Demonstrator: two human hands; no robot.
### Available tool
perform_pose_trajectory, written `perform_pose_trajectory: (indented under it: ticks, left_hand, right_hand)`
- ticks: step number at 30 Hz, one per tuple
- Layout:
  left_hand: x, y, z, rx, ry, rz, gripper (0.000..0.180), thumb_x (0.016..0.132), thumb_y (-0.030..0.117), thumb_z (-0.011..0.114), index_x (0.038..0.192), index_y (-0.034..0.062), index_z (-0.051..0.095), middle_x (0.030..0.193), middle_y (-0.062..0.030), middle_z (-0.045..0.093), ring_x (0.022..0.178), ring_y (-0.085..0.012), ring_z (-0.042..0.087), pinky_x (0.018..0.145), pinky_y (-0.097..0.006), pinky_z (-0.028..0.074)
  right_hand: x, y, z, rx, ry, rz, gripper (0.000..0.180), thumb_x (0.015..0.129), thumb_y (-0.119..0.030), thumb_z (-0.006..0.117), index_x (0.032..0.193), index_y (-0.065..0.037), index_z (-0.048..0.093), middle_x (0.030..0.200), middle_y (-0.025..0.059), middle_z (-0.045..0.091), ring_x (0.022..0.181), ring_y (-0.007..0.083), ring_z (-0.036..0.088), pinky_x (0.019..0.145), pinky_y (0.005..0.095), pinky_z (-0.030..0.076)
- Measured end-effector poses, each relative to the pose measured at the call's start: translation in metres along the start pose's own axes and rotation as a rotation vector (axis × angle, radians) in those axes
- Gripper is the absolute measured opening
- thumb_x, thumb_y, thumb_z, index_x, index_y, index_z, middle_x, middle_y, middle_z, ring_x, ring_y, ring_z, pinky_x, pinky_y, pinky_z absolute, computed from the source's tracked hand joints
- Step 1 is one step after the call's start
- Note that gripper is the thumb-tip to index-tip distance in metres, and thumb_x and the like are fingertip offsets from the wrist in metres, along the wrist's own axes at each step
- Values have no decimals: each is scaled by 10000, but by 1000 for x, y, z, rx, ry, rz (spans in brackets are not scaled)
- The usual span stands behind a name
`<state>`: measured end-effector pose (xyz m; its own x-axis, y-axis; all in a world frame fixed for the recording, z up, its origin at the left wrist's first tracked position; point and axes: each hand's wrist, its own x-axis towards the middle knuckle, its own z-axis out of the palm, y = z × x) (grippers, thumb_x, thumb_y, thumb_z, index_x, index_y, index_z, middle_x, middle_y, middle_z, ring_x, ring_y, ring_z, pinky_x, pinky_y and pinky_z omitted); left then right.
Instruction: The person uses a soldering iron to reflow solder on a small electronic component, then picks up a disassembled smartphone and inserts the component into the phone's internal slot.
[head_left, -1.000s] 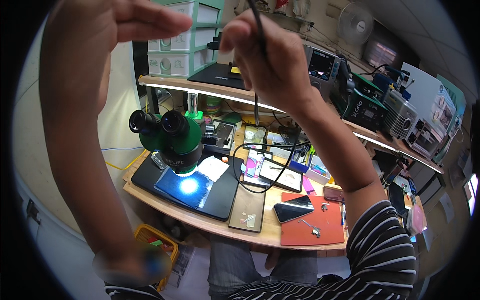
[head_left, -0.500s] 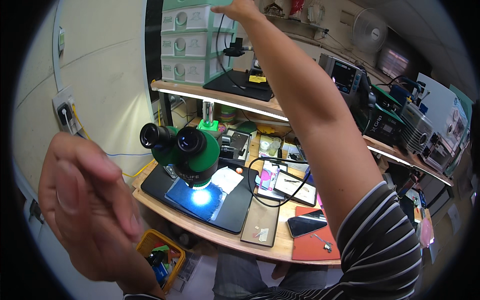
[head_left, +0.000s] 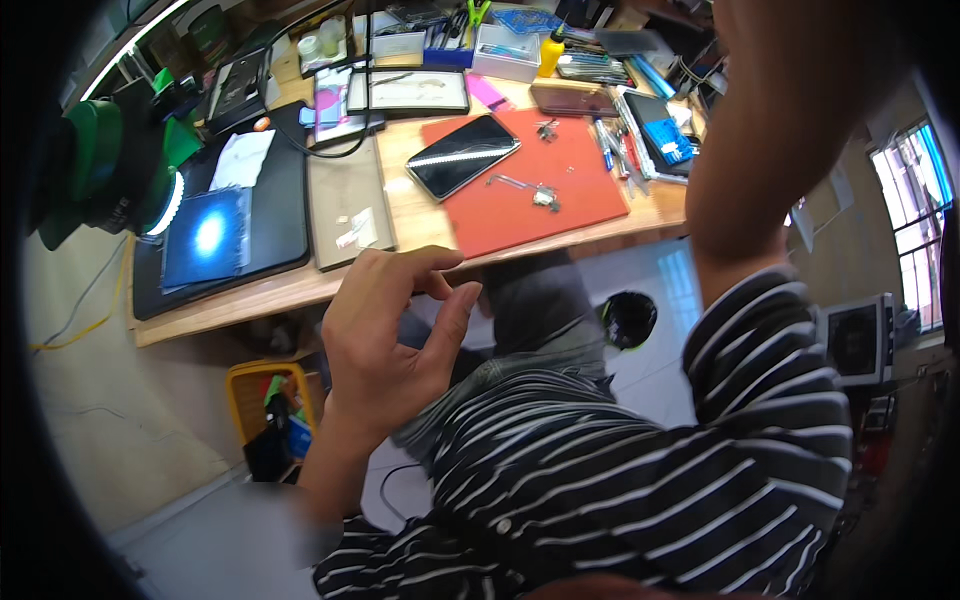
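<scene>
My left hand [head_left: 390, 335] hangs in front of the bench's near edge, holding nothing. Its thumb and index finger curve toward each other with a gap between them. My right forearm [head_left: 790, 110] is raised at the upper right, and the hand lies beyond the picture. Nearest on the bench is an orange mat [head_left: 590, 200] bearing small metal parts [head_left: 545, 197]. A smartphone [head_left: 463, 157] with a dark screen lies partly over the mat's left side. Left of it is a shallow tray [head_left: 350, 190] with small scraps. A green and black microscope [head_left: 110, 180] lights a blue cloth [head_left: 207, 240].
Tweezers and pens [head_left: 620, 150] lie beside the mat. A yellow bottle [head_left: 551, 52] and a clear box [head_left: 507, 50] stand at the back. Below the bench are a yellow basket [head_left: 235, 400] and a black bin [head_left: 630, 320]. A black cable [head_left: 368, 70] crosses the bench.
The view has swung right and down, away from the drawers. My right hand has left the picture, and my left hand now appears nearer the middle.
</scene>
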<state>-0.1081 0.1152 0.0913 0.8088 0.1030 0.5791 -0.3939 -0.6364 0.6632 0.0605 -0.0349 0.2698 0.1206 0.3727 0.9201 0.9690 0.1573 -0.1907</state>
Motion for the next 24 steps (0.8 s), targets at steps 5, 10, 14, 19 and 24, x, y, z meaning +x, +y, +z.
perform_pose_trajectory:
  ticks: [5, 10, 14, 19, 24]
  left_hand:
    - [28, -14, 101, 109, -143, 226, 292, 811, 83, 778, 1082, 38, 679, 1002, -120, 664, 968, -315, 606, 831, -407, 495]
    - [58, -44, 157, 332, -326, 235, 270, 870, 116, 726, 1128, 44, 685, 1215, -123, 629, 1136, -333, 559, 988, -430, 459]
    - [64, -57, 163, 406, -412, 210, 241, 873, 131, 736, 1109, 86, 715, 1243, -104, 626, 1180, -329, 544, 1021, -444, 439]
    - [58, -55, 159, 403, -411, 168, 152, 869, 120, 739, 1015, 86, 711, 1206, -78, 638, 1178, -323, 542, 1013, -458, 424]
    - [63, -49, 156, 286, -357, 115, 148, 829, 88, 766, 946, 65, 679, 1206, -84, 650, 1181, -329, 549, 1012, -456, 424]
  right_hand:
    - [-203, 3, -84, 39, 312, 968, 213, 928, -140, 718, 1049, 36, 727, 900, 74, 730, 816, 113, 653, 785, 250, 504]
    - [-329, -45, -76, 38, 321, 1396, 193, 919, -162, 748, 977, 22, 734, 767, -16, 659, 649, 31, 540, 575, 188, 406]
    - [-361, -48, -66, 33, 272, 1392, 141, 889, -78, 771, 980, 25, 736, 754, -20, 634, 651, 19, 522, 575, 175, 388]
    - [-333, -36, -60, -43, 69, 1261, 130, 888, -47, 774, 998, 15, 742, 783, -36, 579, 647, 18, 477, 573, 184, 363]
    - [-313, -6, -63, 150, 44, 1286, 202, 869, -29, 787, 1058, 13, 727, 877, 5, 621, 681, 26, 540, 589, 186, 407]
